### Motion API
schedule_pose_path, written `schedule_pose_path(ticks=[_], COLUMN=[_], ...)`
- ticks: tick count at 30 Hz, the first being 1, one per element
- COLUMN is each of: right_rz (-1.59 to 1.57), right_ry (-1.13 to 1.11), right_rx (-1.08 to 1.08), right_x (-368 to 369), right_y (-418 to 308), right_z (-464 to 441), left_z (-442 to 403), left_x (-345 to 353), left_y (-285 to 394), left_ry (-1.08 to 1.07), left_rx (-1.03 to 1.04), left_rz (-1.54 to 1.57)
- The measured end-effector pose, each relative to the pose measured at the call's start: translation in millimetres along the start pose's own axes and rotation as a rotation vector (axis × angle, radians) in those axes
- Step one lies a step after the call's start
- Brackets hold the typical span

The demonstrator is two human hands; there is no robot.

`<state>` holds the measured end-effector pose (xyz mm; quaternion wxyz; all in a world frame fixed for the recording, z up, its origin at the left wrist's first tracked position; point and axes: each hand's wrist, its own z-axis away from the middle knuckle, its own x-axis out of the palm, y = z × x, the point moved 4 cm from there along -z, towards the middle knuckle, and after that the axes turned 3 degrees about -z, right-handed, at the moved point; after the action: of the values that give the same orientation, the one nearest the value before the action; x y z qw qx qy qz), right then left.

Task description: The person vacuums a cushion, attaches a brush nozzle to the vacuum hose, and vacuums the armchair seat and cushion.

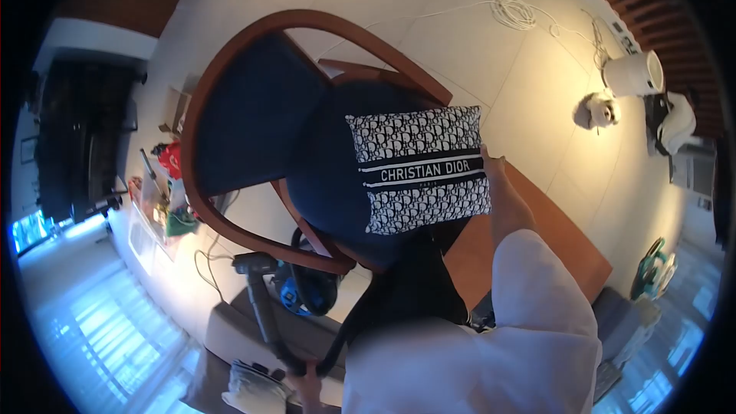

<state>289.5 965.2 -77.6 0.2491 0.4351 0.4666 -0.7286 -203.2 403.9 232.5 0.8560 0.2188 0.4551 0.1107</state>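
Observation:
A black-and-white patterned cushion (418,134), lettered CHRISTIAN DIOR, is over the dark blue seat of a wooden armchair (322,146). My right hand (493,162) grips the cushion's right edge, thumb showing and the other fingers mostly hidden. Low at the left, my left hand (307,383) is closed round the grey handle of a vacuum cleaner hose (270,318). Its wide nozzle (254,263) points up beside the chair's curved armrest. Behind the nozzle, the blue and black vacuum cleaner (307,291) stands on the floor, partly hidden by the chair.
A wooden table (529,238) lies to the right of the chair. Across the tiled floor are a coiled white cable (514,13), a small plush-looking figure (602,110) and a white cylindrical bin (632,74). Bags and clutter (170,184) sit left of the chair.

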Motion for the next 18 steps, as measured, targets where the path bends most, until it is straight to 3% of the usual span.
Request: schedule_pose_path(ticks=[1,2,3,6,8,11,13,15,17,18], right_rz=[-0.163,-0.321,-0.247,-0.188,-0.212,-0.08,-0.177,-0.106,0.028,0.045], right_ry=[-0.199,-0.393,-0.484,-0.558,-0.144,-0.465,-0.576,-0.672,-0.717,-0.726], right_rx=[0.169,0.34,0.337,0.263,-0.463,-0.51,-0.766,-0.843,-1.206,-1.236], right_x=[5,9,18,9,-43,-114,-138,-158,-166,-166], right_y=[3,3,3,-18,-86,-224,-296,-352,-401,-424], right_z=[-1,1,0,10,34,115,163,185,198,195], left_z=[0,0,1,11,28,26,25,30,30,31], left_x=[-7,-9,-7,0,8,15,17,17,19,20], left_y=[5,3,28,24,25,32,53,58,40,32], left_ry=[-0.131,-0.015,-0.109,-0.046,0.059,0.039,-0.002,0.114,0.131,0.141], left_rx=[-0.015,-0.049,-0.086,-0.11,-0.1,-0.11,-0.173,-0.114,-0.155,-0.176], left_rz=[0.081,0.097,0.085,0.061,0.064,0.172,0.306,0.484,0.497,0.476])
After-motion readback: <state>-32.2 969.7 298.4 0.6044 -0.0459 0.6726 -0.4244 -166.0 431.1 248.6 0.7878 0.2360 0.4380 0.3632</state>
